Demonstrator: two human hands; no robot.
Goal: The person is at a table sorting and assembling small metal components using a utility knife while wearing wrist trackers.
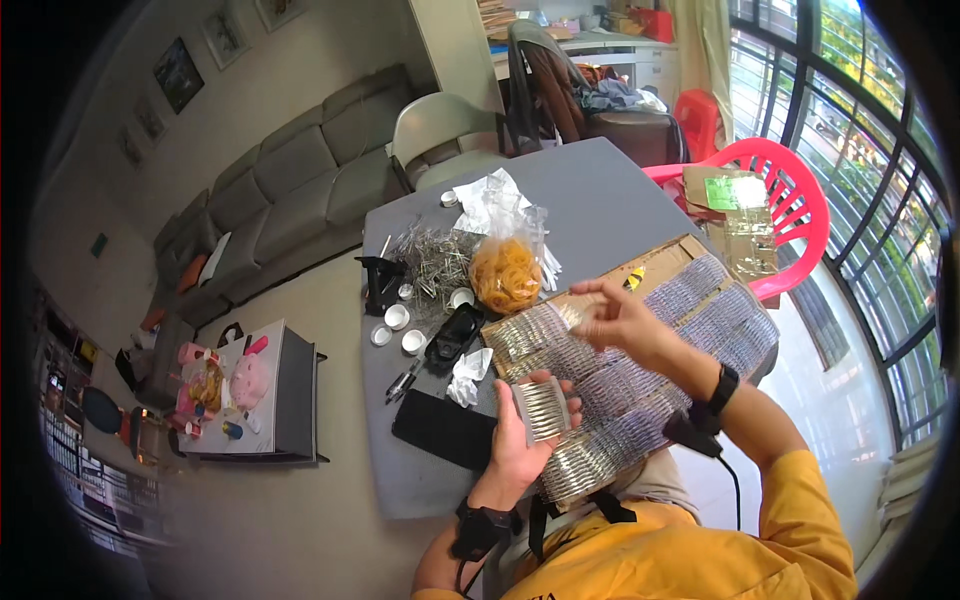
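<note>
Metal pieces, slim and silver, sit side by side in one flat pack (545, 412) across the palm of the person's left hand (515, 440), its thumb along one edge and its fingers curled round the other. Farther forward, the right hand (630, 328) hovers with thumb and forefinger close together; whether they pinch anything cannot be told. Beneath it, rows of similar packs (625, 390) cover a cardboard sheet (672, 254) on a grey bench (590, 200). Beyond the left hand lie a black rectangular item (445, 430), white round caps (397, 317), a heap of loose metal pins (440, 262) and a clear bag of orange bands (507, 278). Dark lettering on the yellow shirt (660, 550) is cut off by the lower edge; a green label (720, 193) marks a carton (745, 240) on a pinkish-red chair (800, 200). Farther off stand a grey sofa (300, 185) and barred windows (870, 120).
</note>
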